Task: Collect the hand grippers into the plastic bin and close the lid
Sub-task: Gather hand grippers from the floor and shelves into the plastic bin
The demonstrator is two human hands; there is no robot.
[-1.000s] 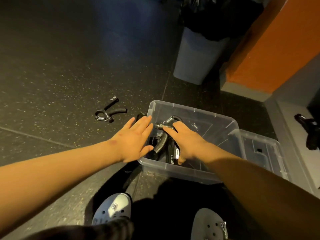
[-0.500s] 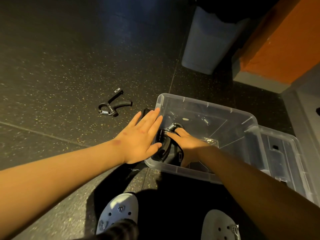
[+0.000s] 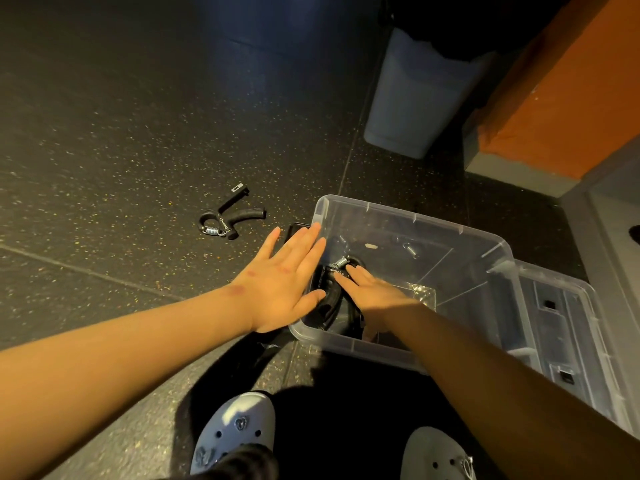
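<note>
A person's left hand [image 3: 284, 285], fingers straight, lies flat vs. the left wall of the clear plastic bin [image 3: 415, 220]. The right hand [image 3: 375, 294] rests inside on black hand grippers [image 3: 329, 299]; whether it grips them, can't tell. Another gripper [image 3: 225, 220] lies on the floor [image 3: 121, 150] nearby, w/ the lid [image 3: 561, 327] just right of the bin.

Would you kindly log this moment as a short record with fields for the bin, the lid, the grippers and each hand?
bin: clear plastic bin, open, on the dark floor
lid: lid off, beside the bin's right side
inside: black grippers in the bin, at its left end
outside: one gripper on the floor, left of the bin
left: left hand flat, fingers straight, at the bin's left wall
right: right hand inside the bin, on the grippers; grip unclear
</note>
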